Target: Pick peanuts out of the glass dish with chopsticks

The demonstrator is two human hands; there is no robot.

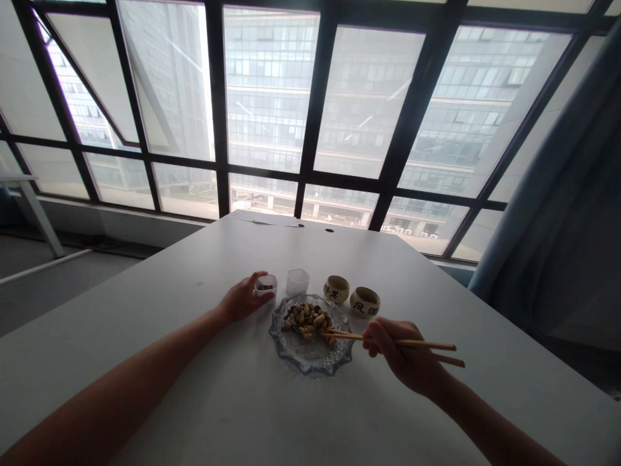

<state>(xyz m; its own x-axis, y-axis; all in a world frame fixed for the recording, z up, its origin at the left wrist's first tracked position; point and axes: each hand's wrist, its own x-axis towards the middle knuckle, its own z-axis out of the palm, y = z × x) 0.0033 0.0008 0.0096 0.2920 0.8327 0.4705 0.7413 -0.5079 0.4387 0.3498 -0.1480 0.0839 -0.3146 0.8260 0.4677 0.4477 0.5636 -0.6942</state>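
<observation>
My right hand [400,353] is closed around a pair of wooden chopsticks [431,345], whose tips reach into the mixed nuts [305,318]. The nuts lie heaped toward the back of a scalloped clear glass plate [310,367]. Whether the tips pinch a nut is too small to tell. On the left, my left hand [245,296] grips a small translucent plastic cup [272,283] between thumb and fingers. Some dark bits [265,287] show inside that cup. Beside it, behind the plate, stands a second translucent cup [297,282].
Two cream ceramic cups with dark characters, a left one [336,289] and a right one [365,301], stand behind the plate's right side. White papers [264,219] lie at the far end of the white table [218,401]. Large windows and a blue curtain [548,155] lie beyond.
</observation>
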